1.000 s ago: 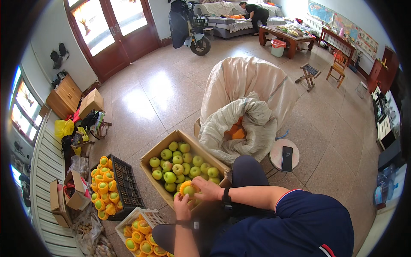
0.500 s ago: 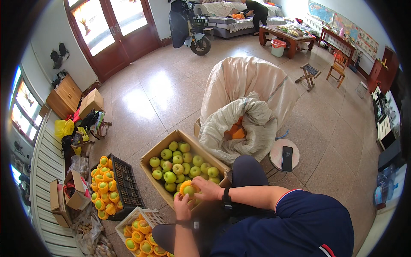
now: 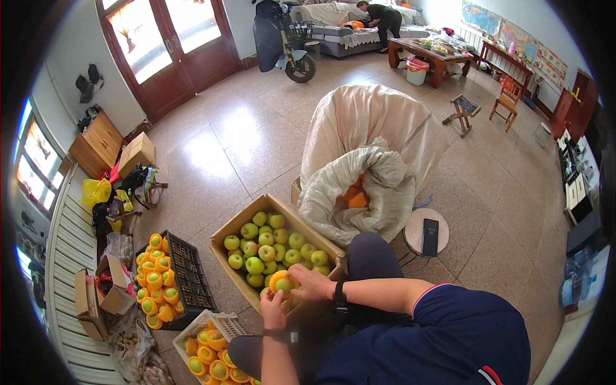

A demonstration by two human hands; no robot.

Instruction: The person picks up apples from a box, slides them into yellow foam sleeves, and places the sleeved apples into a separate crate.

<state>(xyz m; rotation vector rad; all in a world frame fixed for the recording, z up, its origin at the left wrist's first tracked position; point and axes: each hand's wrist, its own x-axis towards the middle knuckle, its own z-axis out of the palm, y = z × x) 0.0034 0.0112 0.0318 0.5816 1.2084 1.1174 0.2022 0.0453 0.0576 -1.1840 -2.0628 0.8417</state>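
Observation:
Between my two hands is a green apple (image 3: 282, 284) with an orange foam net sleeve (image 3: 278, 276) partly around it. My right hand (image 3: 311, 283) grips the sleeve and apple from the right. From below left, my left hand (image 3: 274, 309) holds the same apple with its fingertips. Both hands are over the near edge of a cardboard box (image 3: 226, 261) full of bare green apples (image 3: 266, 253). Behind the box, an open woven sack (image 3: 314, 204) shows orange foam sleeves (image 3: 355, 196) inside.
Left of the box, a black crate (image 3: 196, 282) and a white crate (image 3: 226, 324) hold sleeved apples. A phone (image 3: 430, 237) lies on a round stool (image 3: 415, 224) to the right. A larger sack (image 3: 372, 112) stands behind. Another person (image 3: 387, 22) bends over the sofa far off.
My hands and the apple stay practically in place. Far off, the person by the sofa has shifted slightly, with the head now in view.

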